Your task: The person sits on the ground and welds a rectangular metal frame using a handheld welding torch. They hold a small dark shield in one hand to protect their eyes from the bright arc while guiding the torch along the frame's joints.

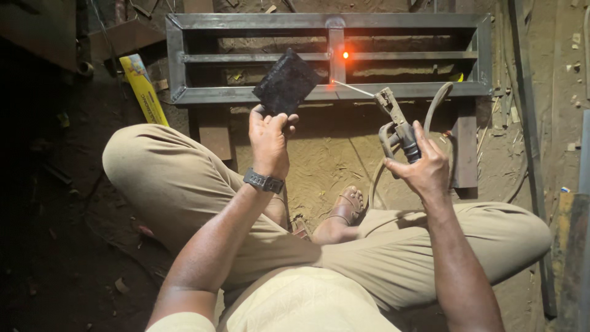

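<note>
My left hand (269, 136) grips a dark rectangular shield plate (286, 82) by its lower corner and holds it up in front of a grey steel frame (178, 55). My right hand (423, 167) is closed around the handle of a welding electrode holder (393, 117). A thin rod (352, 88) sticks out of the holder's jaws towards the frame's middle upright. A small orange spot (345, 55) glows on that upright where it meets the inner crossbar. A grey cable (437, 101) loops up from the holder.
I sit cross-legged on a sandy dirt floor, with a sandalled foot (345, 208) between my knees. A yellow packet (143, 88) lies left of the frame. Wooden blocks (215, 132) prop the frame's near rail. Metal bars and scraps lie along the right edge (571, 246).
</note>
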